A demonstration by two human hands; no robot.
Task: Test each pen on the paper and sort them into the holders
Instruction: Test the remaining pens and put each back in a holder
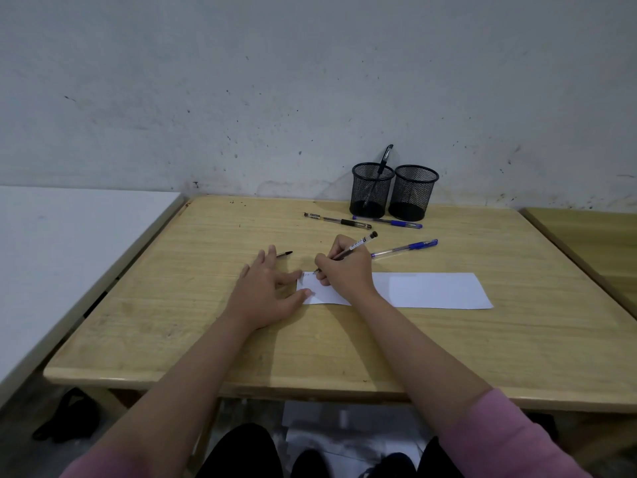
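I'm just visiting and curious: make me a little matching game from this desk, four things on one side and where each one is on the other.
Things:
1. Black-capped pen
2. Left hand
3. Left holder
4. Right holder

Places or states:
A. Holds no pen
B. Has one pen standing in it
C. Gripped by the right hand, tip on the paper
D. Fingers spread, touching the paper's left edge

Pairs: 1-C, 2-D, 3-B, 4-A

A wooden bench [179, 339] stands against a scuffed, speckled grey wall [241, 98]; a white tabletop [69, 236] adjoins its left.
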